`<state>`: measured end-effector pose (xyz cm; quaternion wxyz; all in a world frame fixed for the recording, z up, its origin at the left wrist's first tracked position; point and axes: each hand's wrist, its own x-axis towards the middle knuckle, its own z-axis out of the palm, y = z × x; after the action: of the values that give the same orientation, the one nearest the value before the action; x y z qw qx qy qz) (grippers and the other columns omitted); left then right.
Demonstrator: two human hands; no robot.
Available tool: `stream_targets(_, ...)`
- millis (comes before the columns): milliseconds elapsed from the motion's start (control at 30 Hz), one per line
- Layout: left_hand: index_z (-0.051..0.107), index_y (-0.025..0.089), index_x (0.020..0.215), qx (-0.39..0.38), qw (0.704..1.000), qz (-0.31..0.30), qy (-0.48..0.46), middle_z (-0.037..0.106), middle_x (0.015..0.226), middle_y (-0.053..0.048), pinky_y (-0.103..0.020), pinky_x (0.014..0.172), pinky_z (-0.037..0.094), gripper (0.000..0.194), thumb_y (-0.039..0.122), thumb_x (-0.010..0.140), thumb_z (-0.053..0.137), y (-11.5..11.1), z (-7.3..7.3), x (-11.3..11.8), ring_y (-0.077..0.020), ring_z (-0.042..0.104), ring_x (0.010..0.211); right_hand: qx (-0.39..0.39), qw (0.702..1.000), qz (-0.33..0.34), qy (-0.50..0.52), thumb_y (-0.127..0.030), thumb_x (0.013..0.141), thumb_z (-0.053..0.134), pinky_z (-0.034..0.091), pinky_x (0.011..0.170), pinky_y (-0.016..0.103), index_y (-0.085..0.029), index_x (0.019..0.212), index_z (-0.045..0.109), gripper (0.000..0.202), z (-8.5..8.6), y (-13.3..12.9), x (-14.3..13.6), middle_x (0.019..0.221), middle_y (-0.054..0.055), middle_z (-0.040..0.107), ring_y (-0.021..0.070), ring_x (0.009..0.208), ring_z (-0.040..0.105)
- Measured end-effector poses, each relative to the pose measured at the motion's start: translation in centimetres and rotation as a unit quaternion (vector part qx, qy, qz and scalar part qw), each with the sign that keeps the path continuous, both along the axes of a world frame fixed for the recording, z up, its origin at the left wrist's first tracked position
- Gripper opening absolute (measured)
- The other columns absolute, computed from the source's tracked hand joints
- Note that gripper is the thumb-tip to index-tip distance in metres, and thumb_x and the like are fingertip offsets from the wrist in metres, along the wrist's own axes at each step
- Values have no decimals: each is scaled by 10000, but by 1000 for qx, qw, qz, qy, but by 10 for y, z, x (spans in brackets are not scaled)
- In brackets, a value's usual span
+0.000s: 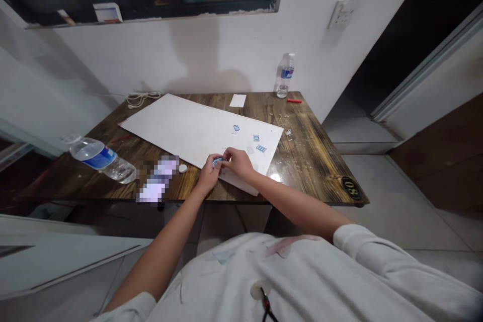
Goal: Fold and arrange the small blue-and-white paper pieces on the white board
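Observation:
Both hands meet above the near edge of a large white board point(188, 121) on the wooden table. My left hand point(210, 173) is closed on a small blue-and-white piece point(218, 161), mostly covered by the fingers. Against the same piece, the fingers of my right hand point(240, 163) are pinched together; whether they hold a separate part cannot be made out. Beyond the hands, small blue-and-white striped pieces lie on the board: one at the back point(236, 128), one in the middle point(256, 138) and one nearer the right edge point(261, 148).
Left of the hands are a water bottle point(101, 158) on its side, a blurred-out phone-like object point(158, 181) and a white cap point(183, 168). Toward the wall stand a bottle point(286, 75), a red pen-like stick point(294, 101), white paper point(237, 100) and a coiled cable point(141, 98). Scraps litter the wooden table point(302, 161).

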<state>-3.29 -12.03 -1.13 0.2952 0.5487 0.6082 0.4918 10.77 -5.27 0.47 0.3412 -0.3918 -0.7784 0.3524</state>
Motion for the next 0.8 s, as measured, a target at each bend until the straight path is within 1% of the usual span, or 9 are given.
stream_targets(100,567,188,1082,-10,999,-3,-33,628,825,-14,-249,640,435,390,502,851,572,2,-3,-2,-135,554,652,28,999,43,-1,-268,857,641,427,734,255,-197,781,675,110,5,10,5,828,22,669,152,795,598)
stream_targets(167,565,190,1070,-17,998,4,-65,614,794,-1,-236,595,418,369,473,835,590,4,-6,-3,-118,531,594,29,997,73,-18,-243,915,569,438,784,259,-188,844,700,159,11,24,20,902,45,681,152,853,604)
stream_targets(267,562,194,1066,-30,994,3,-104,600,764,13,-221,572,407,353,444,820,604,5,-8,-4,-105,528,575,68,987,54,-137,-169,901,586,432,805,278,-194,1024,704,173,26,56,56,1017,68,674,171,903,590)
stream_targets(300,565,195,1062,-34,994,3,-109,595,753,17,-217,567,404,350,440,817,606,6,-8,-3,-103,529,572,90,973,48,-207,-163,871,631,422,817,291,-205,1066,702,212,31,67,70,1037,78,667,194,945,578)
stream_targets(367,577,197,1058,-39,994,5,-101,589,735,22,-213,563,402,342,428,809,616,7,-8,-3,-102,535,573,112,932,46,-341,-186,794,730,409,808,312,-229,1131,692,342,40,89,94,1133,106,630,251,1027,549)
stream_targets(433,585,198,1053,-41,995,8,-91,586,723,25,-211,560,401,336,418,802,624,7,-7,-3,-104,544,575,126,900,54,-415,-216,746,780,397,801,314,-262,1159,684,426,44,105,108,1177,110,597,286,1085,515)
stream_targets(567,582,198,1047,-43,994,5,-97,593,735,23,-210,565,408,331,413,799,623,8,-5,-1,-103,556,582,128,859,109,-483,-220,695,806,387,790,312,-295,1108,701,433,42,119,108,1204,105,567,307,1125,481)
stream_targets(700,587,200,1041,-46,993,6,-106,598,747,22,-208,544,397,345,423,783,633,8,-5,-1,-101,554,568,121,840,137,-510,-194,685,788,395,777,321,-283,1167,663,506,39,122,94,1218,125,565,320,1124,483)
stream_targets(800,596,201,1032,-48,994,11,-102,602,739,19,-208,541,397,349,427,771,644,8,-6,-2,-105,560,569,115,829,145,-527,-163,658,792,407,783,336,-267,1134,674,502,39,124,87,1181,127,593,330,1109,501)
